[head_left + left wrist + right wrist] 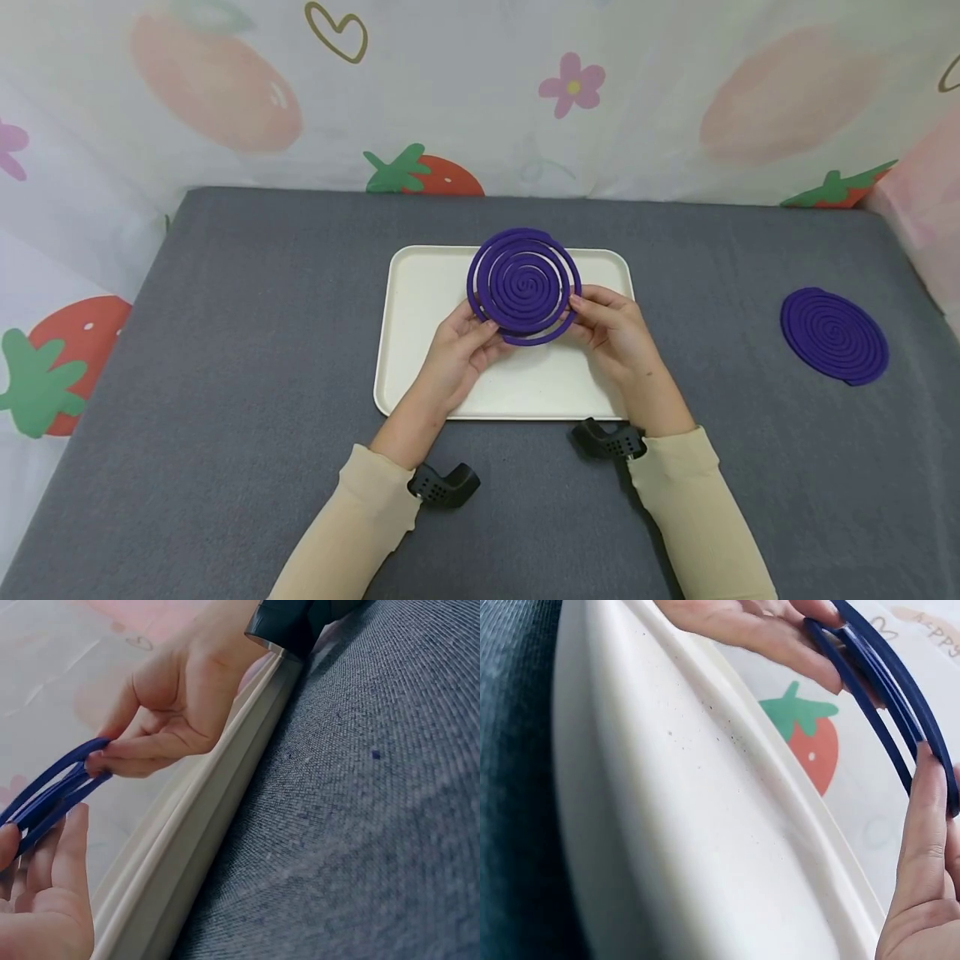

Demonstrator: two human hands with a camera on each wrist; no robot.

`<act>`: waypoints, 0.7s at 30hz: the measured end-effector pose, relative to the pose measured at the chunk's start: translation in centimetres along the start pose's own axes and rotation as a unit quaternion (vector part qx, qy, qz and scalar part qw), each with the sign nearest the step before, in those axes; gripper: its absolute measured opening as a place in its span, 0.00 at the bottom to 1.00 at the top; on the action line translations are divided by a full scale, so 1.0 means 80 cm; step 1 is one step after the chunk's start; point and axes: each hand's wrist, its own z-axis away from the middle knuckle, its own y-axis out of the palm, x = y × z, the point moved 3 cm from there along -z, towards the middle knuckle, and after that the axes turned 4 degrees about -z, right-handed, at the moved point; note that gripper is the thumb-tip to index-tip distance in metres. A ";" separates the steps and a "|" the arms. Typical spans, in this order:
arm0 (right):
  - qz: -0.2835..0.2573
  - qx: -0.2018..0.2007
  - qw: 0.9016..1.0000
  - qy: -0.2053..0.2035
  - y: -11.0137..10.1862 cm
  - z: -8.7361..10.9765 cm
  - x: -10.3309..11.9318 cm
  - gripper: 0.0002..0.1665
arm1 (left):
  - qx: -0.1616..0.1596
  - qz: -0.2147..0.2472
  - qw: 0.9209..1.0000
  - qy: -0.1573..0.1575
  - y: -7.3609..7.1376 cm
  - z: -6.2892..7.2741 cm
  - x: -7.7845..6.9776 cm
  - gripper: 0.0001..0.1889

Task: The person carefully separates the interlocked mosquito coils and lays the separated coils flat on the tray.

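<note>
A dark purple mosquito coil [525, 283] is held up above a white tray [420, 367], its spiral facing the head camera. Its outer turns stand apart from the inner ones with gaps between them. My left hand [459, 346] pinches the coil's lower left edge between thumb and fingers. On the lower right edge, my right hand [617, 333] pinches the outer turns. Seen edge-on in the left wrist view, the coil [52, 791] shows its turns spread at different heights. The right wrist view likewise shows the coil's [889, 690] separated strands between both hands.
Another purple mosquito coil [834, 336], tightly wound, lies flat on the grey cloth-covered table [262, 350] at the right. A pale curtain [465, 92] printed with strawberries and flowers hangs behind the table. Black wrist cameras [446, 486] sit on both forearms.
</note>
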 end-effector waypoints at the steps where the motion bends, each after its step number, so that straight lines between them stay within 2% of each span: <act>1: 0.011 0.004 1.000 -0.004 0.001 0.000 0.000 0.22 | -0.002 -0.002 1.000 0.004 0.000 0.000 0.000 0.23; 9: 0.093 0.033 0.995 -0.027 0.005 0.001 0.000 0.15 | -0.035 -0.001 0.999 0.010 -0.004 -0.002 0.001 0.22; 14: 0.105 0.039 0.993 -0.038 0.006 0.001 0.000 0.14 | -0.041 0.008 0.999 0.006 -0.006 -0.003 0.001 0.22; 21: 0.102 0.042 0.993 -0.038 0.005 0.000 -0.001 0.15 | -0.049 -0.009 0.999 0.012 -0.006 -0.002 0.001 0.21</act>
